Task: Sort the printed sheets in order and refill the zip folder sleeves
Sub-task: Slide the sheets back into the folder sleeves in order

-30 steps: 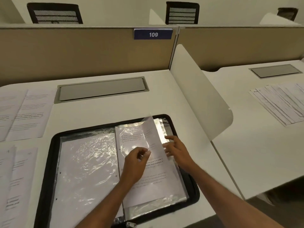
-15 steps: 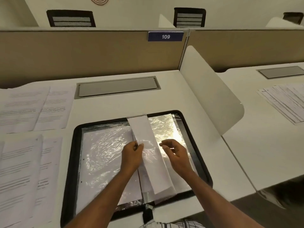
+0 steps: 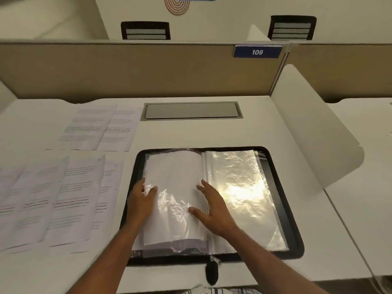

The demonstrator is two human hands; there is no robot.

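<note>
Both hands lie on the left half of the open zip folder [image 3: 284,209]. The left hand [image 3: 141,201] sits at the outer left edge of the filled sleeve [image 3: 176,177], thumb on top and crinkled plastic caught between thumb and fingers, so it pinches that edge. The right hand [image 3: 213,211] lies flat with its fingers straight and spread. It holds nothing and presses the same sleeve down just left of the folder's spine.

The folder is black-rimmed and lies open near the near edge of the counter [image 3: 212,132], right of the middle. Its left half shows a white sheet under clear plastic, on top of a stack of more sleeves. Its right half shows an empty sleeve [image 3: 244,187], shiny with glare. The zip pull [image 3: 212,271] hangs over the counter's near edge, below the spine.

The printed sheets [image 3: 61,200] lie spread and overlapping along the counter's left side, just beside the folder. A second group of sheets [image 3: 97,128] lies farther back, toward the far left corner; their text is too small to read.

A grey hatch [image 3: 192,110] is set into the counter at its far edge. Behind it stands a tan partition [image 3: 127,71] bearing a blue sign [image 3: 257,52] marked 109. A white divider [image 3: 314,128] rises along the right edge.
</note>
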